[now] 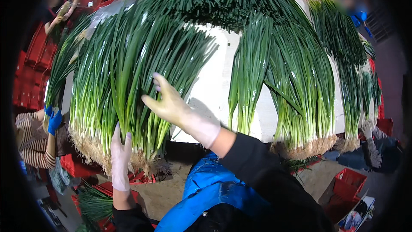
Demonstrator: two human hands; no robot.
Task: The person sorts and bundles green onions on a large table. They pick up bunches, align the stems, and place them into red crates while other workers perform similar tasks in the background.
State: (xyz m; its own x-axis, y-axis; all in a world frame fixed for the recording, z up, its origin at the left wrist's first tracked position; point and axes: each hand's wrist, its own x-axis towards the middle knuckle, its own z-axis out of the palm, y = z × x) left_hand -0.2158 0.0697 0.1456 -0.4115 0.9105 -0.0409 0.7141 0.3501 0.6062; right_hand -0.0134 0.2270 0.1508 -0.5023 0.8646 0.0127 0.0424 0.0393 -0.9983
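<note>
A thick row of spring onions (96,75) lies on the white table at the left, green leaves pointing away and pale roots over the near edge. My left hand (120,157), in a pale glove, grips a few spring onions (123,114) low on their white stems; their long leaves rise above the row. Its fingers are partly hidden by the stems. My right hand (171,109), gloved too, is over the right part of the row, thumb and fingers apart, with nothing in it. Whether it touches the leaves I cannot tell.
More spring onion bundles (296,86) lie to the right and across the back. Bare white table (212,90) shows between the rows. Other workers' hands, a blue-gloved one (55,122) at left and a pale-gloved one (368,128) at right, are nearby. Red crates (349,182) surround the table.
</note>
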